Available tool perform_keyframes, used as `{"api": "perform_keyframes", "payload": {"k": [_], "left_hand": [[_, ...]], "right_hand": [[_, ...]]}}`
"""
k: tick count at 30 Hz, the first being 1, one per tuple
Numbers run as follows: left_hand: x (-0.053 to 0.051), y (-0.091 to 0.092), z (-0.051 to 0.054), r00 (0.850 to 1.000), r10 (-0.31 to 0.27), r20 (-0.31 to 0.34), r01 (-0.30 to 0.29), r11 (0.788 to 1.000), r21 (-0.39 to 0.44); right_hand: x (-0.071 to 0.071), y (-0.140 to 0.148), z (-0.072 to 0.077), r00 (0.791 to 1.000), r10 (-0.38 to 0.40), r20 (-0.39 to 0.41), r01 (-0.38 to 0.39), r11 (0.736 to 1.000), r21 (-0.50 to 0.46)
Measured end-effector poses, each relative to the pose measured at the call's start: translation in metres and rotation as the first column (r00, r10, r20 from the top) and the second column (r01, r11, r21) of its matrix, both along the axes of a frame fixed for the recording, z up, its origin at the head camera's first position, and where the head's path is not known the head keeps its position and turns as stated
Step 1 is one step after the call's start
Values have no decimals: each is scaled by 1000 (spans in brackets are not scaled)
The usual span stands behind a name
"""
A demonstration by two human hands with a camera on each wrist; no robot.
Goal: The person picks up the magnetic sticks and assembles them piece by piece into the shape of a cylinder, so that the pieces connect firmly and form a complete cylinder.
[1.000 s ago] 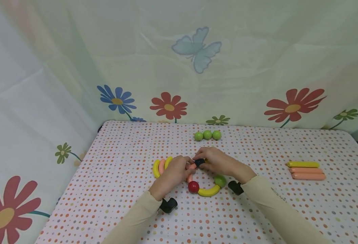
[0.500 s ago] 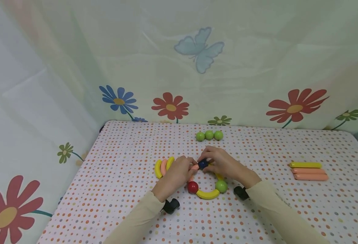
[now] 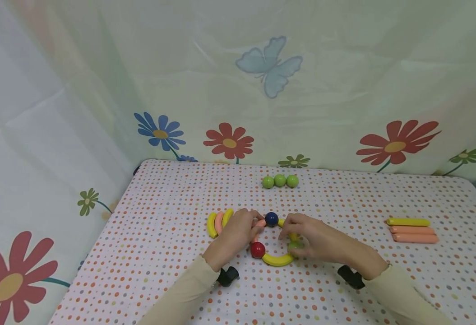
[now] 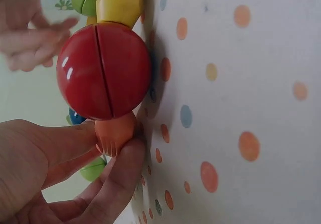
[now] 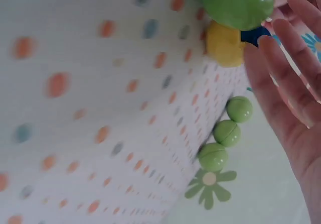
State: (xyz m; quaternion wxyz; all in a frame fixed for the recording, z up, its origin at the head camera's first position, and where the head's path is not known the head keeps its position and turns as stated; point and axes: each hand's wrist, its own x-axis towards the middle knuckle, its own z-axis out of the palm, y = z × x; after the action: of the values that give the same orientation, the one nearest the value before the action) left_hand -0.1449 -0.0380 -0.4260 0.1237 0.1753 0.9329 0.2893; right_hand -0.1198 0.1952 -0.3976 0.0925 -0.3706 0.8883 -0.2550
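Curved rods and balls lie in a ring on the dotted table. My left hand [image 3: 234, 232] pinches a pink curved rod [image 4: 116, 132] between thumb and fingers, just beside the red ball [image 4: 103, 71]. At the ring's far side sits a blue ball [image 3: 271, 219], touched by neither hand. A yellow curved rod [image 3: 277, 259] runs along the near side to a green ball [image 5: 235, 3]. Over the ring's right side hovers my right hand [image 3: 319, 239], its fingers fairly straight and holding nothing. It partly covers the green ball and the right-hand yellow rod [image 5: 224, 45] in the head view.
Several small green balls [image 3: 280, 180] stand in a row behind the ring. Left of it lie yellow and pink curved rods [image 3: 212, 225], partly behind my left hand. Straight yellow and pink rods [image 3: 414, 230] are side by side at the right. A printed curtain [image 3: 323, 90] backs the table.
My right hand has let go of the blue ball and moved right and nearer, to above the green ball. The left hand stays on the pink curved rod.
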Motion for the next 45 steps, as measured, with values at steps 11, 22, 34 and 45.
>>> {"api": "perform_keyframes", "payload": {"k": [11, 22, 34, 45], "left_hand": [[3, 0, 0, 999, -9, -35, 7, 999, -35], [1, 1, 1, 997, -28, -68, 27, 999, -21], [1, 0, -1, 998, -38, -47, 37, 999, -7], [-1, -2, -1, 998, -48, -43, 48, 999, 10]], "right_hand": [[21, 9, -20, 986, 18, -167, -23, 999, -31], [21, 3, -20, 963, 23, -270, -23, 1000, 3], [16, -12, -3, 981, 98, -169, -68, 983, 173], [30, -40, 13, 992, -56, -115, 66, 995, 78]]}}
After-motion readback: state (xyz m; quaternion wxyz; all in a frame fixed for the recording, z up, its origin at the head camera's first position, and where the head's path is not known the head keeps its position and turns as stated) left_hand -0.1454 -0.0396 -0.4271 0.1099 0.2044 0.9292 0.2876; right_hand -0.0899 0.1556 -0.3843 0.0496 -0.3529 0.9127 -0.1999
